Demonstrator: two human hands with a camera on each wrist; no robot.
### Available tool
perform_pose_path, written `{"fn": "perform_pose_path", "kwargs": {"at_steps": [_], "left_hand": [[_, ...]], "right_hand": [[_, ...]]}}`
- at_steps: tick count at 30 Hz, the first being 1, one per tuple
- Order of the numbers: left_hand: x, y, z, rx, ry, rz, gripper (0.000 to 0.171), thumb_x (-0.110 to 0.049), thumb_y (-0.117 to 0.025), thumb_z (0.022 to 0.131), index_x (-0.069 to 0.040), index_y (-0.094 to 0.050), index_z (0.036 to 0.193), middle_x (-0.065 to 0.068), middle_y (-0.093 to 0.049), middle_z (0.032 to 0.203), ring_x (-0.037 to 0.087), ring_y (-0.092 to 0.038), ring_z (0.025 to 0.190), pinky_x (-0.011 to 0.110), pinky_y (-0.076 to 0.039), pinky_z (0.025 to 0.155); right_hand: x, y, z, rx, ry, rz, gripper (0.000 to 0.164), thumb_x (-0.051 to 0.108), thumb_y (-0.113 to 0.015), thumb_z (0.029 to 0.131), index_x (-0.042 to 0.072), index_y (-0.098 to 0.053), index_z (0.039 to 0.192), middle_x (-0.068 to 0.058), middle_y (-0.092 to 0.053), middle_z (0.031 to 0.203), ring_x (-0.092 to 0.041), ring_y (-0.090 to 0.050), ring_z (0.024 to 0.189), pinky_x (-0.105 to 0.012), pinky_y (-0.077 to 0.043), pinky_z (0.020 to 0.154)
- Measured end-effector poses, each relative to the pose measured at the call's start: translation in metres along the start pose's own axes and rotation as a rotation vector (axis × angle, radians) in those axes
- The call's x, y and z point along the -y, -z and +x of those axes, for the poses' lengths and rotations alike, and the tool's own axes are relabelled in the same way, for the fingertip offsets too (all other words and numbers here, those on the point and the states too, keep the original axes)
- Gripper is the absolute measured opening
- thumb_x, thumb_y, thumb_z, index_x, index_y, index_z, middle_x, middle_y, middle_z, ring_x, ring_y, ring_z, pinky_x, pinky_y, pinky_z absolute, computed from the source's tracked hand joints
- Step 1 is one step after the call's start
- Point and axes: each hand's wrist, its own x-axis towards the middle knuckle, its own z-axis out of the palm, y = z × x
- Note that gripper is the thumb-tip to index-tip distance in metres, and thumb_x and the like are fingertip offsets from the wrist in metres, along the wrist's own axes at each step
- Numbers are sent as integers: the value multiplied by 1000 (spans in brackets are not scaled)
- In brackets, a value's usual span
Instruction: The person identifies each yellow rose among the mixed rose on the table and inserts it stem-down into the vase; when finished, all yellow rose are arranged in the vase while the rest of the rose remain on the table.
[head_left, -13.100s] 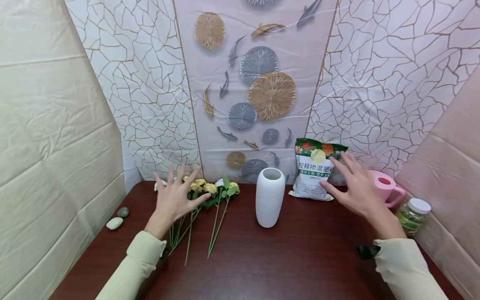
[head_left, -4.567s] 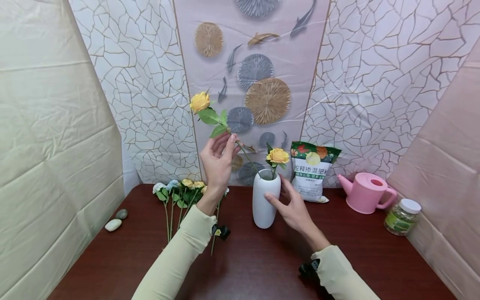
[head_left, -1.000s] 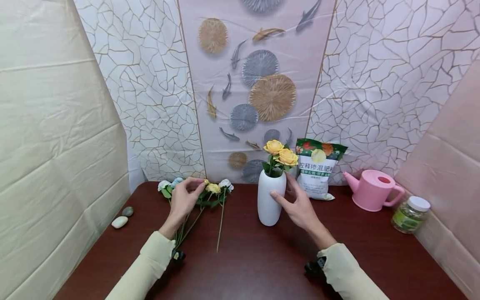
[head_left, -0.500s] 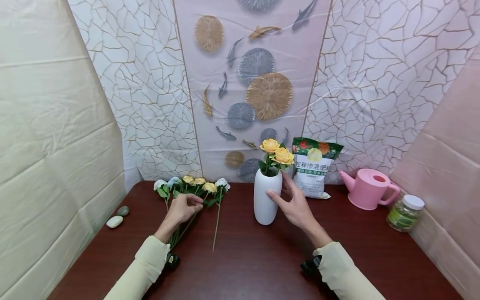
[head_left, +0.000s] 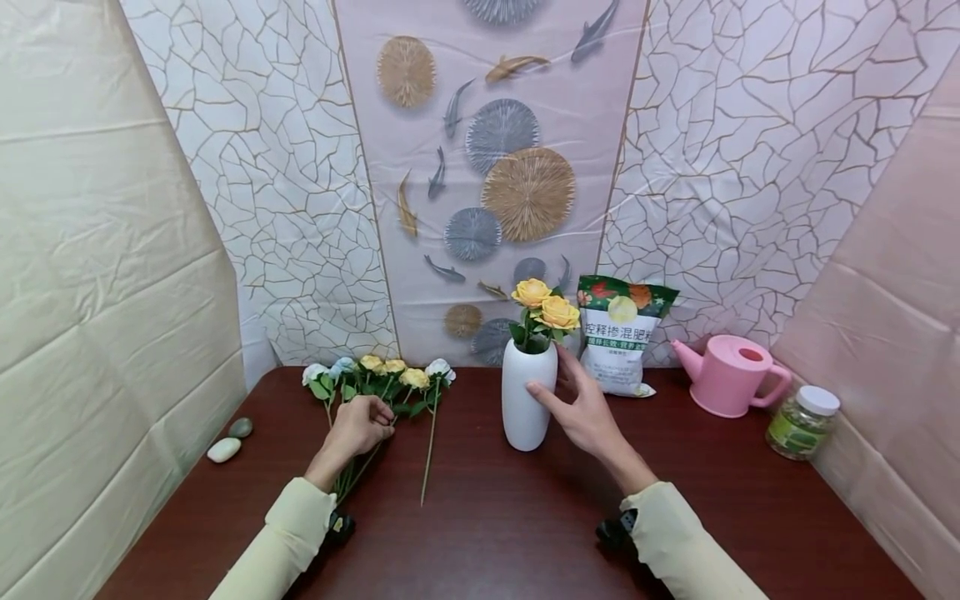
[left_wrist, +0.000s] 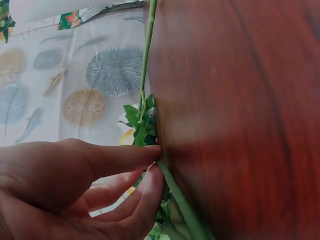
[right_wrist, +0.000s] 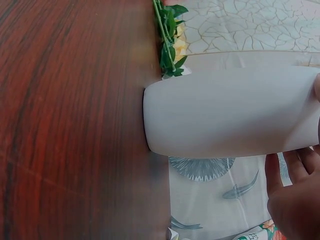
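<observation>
My left hand [head_left: 358,425] is low over the flowers lying at the back left. In the left wrist view its thumb and fingertips pinch a green rose stem [left_wrist: 181,200] just above the table; which bloom it belongs to is hidden. Yellow roses [head_left: 414,377], white roses [head_left: 439,369] and a pale blue rose [head_left: 343,367] lie together there with their stems toward me. My right hand [head_left: 585,412] grips the upright white vase [head_left: 525,408], thumb on the near side and fingers behind. Two yellow roses [head_left: 558,312] stand in the vase.
Behind the vase leans a fertilizer bag [head_left: 618,333]. A pink watering can [head_left: 727,379] and a white-lidded jar [head_left: 802,425] stand at the right. On the left lie a white stone [head_left: 223,450] and a grey stone [head_left: 241,427]. Patterned cloth [head_left: 300,208] hangs along the table's back edge.
Earlier the vase held nothing, then one yellow rose; a second has gone in from my left hand. Since then my left hand has returned to the flowers and slid down to a stem.
</observation>
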Motion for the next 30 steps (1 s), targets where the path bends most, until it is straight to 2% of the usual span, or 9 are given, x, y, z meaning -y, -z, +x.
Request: {"fn": "perform_pose_path", "kwargs": {"at_steps": [4, 9, 12, 17, 23, 30], "left_hand": [[1, 1, -1, 14, 16, -24, 17, -8, -82, 81, -11, -74, 96, -1, -73, 82, 14, -65, 77, 37, -56, 79], [1, 5, -3, 27, 24, -90, 20, -8, -78, 85, -10, -73, 104, 0, -73, 82, 14, -65, 72, 34, -56, 74], [2, 6, -2, 1, 9, -115, 21, -12, -79, 86, -13, -73, 106, -1, -75, 85, 13, -68, 74, 35, -58, 72], [1, 9, -1, -37, -36, -206, 23, -16, -79, 87, -16, -72, 110, -1, -78, 90, 15, -72, 82, 36, -59, 75], [-3, 13, 3, -81, -49, -370, 30, -24, -82, 86, -18, -69, 112, -1, -78, 97, 17, -75, 95, 36, -60, 83], [-19, 16, 2, -165, -68, -532, 40, -30, -82, 85, -12, -65, 116, 3, -77, 103, 17, -74, 101, 31, -59, 87]], "right_hand": [[4, -1, -1, 1, -5, 0, 81, 35, -71, 95, 14, -27, 159, -11, -38, 160, -30, -46, 143, -56, -40, 114], [5, -1, -1, 3, -15, 11, 83, 37, -72, 94, 16, -26, 160, -10, -37, 161, -31, -46, 143, -56, -40, 114], [6, -1, -1, 3, -16, 19, 83, 37, -72, 94, 16, -26, 160, -10, -37, 161, -31, -45, 143, -56, -40, 114], [6, -2, 0, -1, -12, 24, 83, 35, -72, 94, 14, -26, 160, -11, -37, 161, -31, -45, 143, -57, -40, 114], [3, -2, 0, -1, -32, 3, 83, 37, -71, 94, 15, -26, 160, -12, -36, 161, -32, -45, 143, -57, -39, 114], [-23, -3, 6, -13, -33, -7, 84, 47, -70, 93, 28, -24, 160, -2, -32, 164, -27, -42, 145, -55, -38, 116]]}}
